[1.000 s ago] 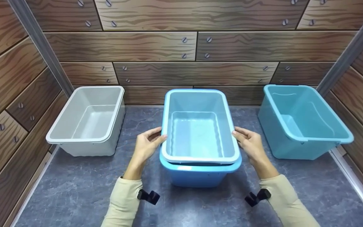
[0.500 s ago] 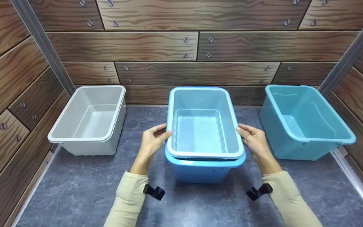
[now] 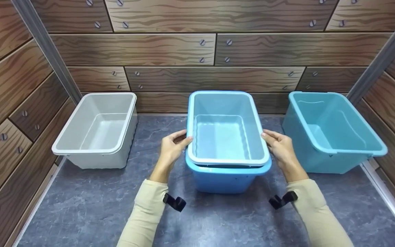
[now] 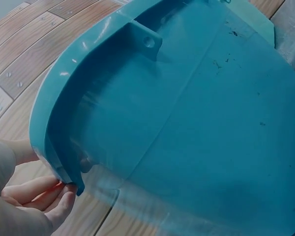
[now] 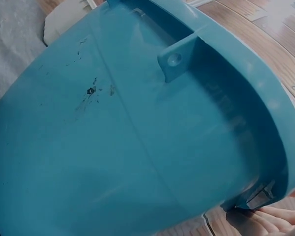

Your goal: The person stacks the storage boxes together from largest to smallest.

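Observation:
Two nested plastic bins are at the middle of the head view. The light blue bin (image 3: 230, 161) sits inside the darker blue bin (image 3: 223, 180), its rim slightly above the lower one at the near side. My left hand (image 3: 170, 149) grips the stack by its left side rim, thumb on top. On the opposite side my right hand (image 3: 282, 147) holds the right rim the same way. In the left wrist view, fingers (image 4: 34, 191) curl under the rim of the blue bin (image 4: 187, 128). The right wrist view shows dark scuffs on its outer wall (image 5: 128, 142) and fingertips under the rim.
A pale grey bin (image 3: 94, 161) stands at the left, with a doubled rim. At the right stands a teal bin (image 3: 324, 164). The dark grey marbled floor (image 3: 91, 209) is bounded by wood-patterned walls (image 3: 170, 79) at the back and sides.
Both hands and the nested bins between them have moved away from me and a little to the right. The grey and teal bins have stayed in place.

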`<state>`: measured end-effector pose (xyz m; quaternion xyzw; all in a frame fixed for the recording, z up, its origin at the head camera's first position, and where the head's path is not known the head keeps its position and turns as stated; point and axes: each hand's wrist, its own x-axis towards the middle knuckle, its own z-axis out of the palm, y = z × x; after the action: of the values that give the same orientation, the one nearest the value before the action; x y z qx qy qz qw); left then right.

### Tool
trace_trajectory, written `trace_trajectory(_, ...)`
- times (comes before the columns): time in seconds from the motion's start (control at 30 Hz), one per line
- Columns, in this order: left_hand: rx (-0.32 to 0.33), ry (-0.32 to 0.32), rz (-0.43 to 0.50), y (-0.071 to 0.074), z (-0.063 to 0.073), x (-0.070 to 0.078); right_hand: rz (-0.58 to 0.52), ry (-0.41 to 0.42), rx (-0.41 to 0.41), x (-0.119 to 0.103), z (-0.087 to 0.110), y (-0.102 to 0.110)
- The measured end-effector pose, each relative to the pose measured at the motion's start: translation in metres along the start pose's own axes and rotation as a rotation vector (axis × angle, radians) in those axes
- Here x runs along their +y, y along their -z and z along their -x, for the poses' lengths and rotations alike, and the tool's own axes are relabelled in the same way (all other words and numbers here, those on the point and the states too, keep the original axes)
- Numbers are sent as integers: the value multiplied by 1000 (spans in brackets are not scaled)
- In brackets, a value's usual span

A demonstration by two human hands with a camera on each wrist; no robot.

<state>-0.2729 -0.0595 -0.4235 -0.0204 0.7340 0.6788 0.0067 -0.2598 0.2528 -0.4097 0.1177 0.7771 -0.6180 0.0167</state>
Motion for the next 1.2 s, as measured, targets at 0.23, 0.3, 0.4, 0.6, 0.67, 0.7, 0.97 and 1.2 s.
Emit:
trace_trajectory(0.23,22,9,-2,-1,-5,1,-28,16,16,-3,-9,-5)
trace_trajectory(0.3,24,2,-2,-1,-7,2,-19,21,25,-3,-11,-6)
trace_trajectory(0.4,17,-20,-11,-2,-10,2,-39,24,37,-4,-14,-7)
trace_trajectory(0.6,18,-36,-28,-6,-12,1,-42,31,69,-1,-15,-8)
trace_trajectory(0.67,25,-35,-31,-8,-12,0,-20,27,81,1,-13,-8)
trace_trajectory(0.7,31,-33,-33,-9,-12,0,-11,26,87,1,-13,-8)
trace_trajectory(0.97,77,-85,-17,-12,-9,-2,-16,-4,101,1,-9,-8)
trace_trajectory(1.2,89,-160,-3,-10,-2,-7,-78,29,116,0,-9,-5)
